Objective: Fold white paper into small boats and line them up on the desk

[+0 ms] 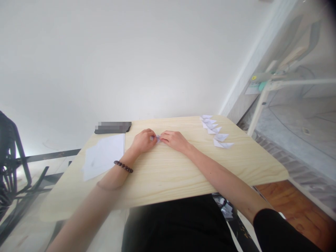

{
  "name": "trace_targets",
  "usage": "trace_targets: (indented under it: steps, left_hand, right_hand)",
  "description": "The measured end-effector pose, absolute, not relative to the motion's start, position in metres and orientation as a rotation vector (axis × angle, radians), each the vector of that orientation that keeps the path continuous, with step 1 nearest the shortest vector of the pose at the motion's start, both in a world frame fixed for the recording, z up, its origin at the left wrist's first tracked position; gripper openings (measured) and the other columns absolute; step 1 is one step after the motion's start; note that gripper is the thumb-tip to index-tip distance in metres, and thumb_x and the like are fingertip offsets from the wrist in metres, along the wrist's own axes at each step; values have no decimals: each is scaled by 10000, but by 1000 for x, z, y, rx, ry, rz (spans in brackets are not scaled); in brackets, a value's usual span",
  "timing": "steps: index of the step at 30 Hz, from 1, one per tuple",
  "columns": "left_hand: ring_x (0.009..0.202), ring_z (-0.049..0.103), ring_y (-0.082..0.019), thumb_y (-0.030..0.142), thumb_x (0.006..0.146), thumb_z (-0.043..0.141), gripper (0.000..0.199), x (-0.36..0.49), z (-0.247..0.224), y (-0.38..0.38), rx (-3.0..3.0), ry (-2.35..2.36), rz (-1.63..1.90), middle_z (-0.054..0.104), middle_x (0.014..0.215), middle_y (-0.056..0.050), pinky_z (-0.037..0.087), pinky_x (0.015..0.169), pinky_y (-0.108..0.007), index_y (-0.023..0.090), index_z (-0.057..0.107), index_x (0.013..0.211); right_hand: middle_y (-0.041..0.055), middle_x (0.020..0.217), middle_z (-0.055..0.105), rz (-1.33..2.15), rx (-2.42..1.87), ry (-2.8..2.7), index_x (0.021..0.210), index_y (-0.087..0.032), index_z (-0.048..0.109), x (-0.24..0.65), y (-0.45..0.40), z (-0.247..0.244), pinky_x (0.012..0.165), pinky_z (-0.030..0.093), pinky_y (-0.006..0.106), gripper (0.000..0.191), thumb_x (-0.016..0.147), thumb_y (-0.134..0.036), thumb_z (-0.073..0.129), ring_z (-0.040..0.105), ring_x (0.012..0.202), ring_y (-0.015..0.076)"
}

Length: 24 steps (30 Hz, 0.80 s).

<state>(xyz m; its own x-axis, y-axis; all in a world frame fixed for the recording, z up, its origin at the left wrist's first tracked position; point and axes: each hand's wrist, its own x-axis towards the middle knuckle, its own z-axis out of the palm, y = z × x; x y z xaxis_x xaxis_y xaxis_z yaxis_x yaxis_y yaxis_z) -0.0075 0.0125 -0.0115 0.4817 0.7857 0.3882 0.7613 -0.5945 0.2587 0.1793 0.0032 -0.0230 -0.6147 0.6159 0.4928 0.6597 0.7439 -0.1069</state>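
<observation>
A small folded piece of white paper (pixel 158 139) lies between my two hands near the middle of the wooden table. My left hand (pixel 144 140), with a dark bead bracelet (pixel 123 166) on its wrist, pinches the paper's left end. From the other side my right hand (pixel 173 139) has its fingers closed on the right end. Much of the paper is hidden behind the fingers, so its exact shape is not clear. Several folded white paper shapes (pixel 223 144) with pointed ends stand in a row toward the table's right back.
Loose white sheets (pixel 105 154) lie on the table's left side. Behind them is a dark flat object (pixel 112 128), partly blurred out. The pale wooden table (pixel 168 182) stands against a white wall. A white metal frame (pixel 258 110) rises at the right; a black chair (pixel 13 157) stands left.
</observation>
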Motion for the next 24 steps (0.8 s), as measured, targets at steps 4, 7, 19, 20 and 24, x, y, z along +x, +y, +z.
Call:
trace_targets:
  steps: [4,7,19,20,24]
  left_hand:
    - [808,537,-195,326,745,430,234,-8,-15,18,2633,1347,750,584,833,-61,410,755,-307,166,601,759]
    - [809,531,-197,321,742,439,227,-8,-16,18,2638,1331,755,580,824,-63,408,762,-319,164,598,783]
    - [818,543,-190,340,744,430,261,-7,-12,19,2527,1355,699,605,835,-55,413,761,-292,168,625,736]
    - [811,545,-189,338,740,433,257,-6,-12,19,2518,1371,694,607,828,-55,415,753,-289,167,626,729]
    - [805,545,-186,351,735,443,265,-6,-11,18,2509,1356,719,613,814,-54,412,749,-285,169,635,750]
  right_hand:
    - [31,899,604,-85,-977,-2413,841,-188,599,179,2,-23,730,377,214,172,833,-213,429,537,841,112]
    - [32,912,601,-51,-989,-2393,862,-188,592,179,2,-23,738,380,216,174,834,-220,424,539,843,112]
    - [30,918,601,20,-976,-2391,876,-188,587,179,2,-23,749,383,218,174,833,-248,429,545,843,113]
    - [31,914,603,24,-976,-2390,873,-188,589,178,2,-22,746,383,217,172,831,-249,433,545,839,113]
    - [29,895,609,60,-996,-2353,880,-187,593,180,2,-21,728,386,218,156,812,-250,468,550,805,113]
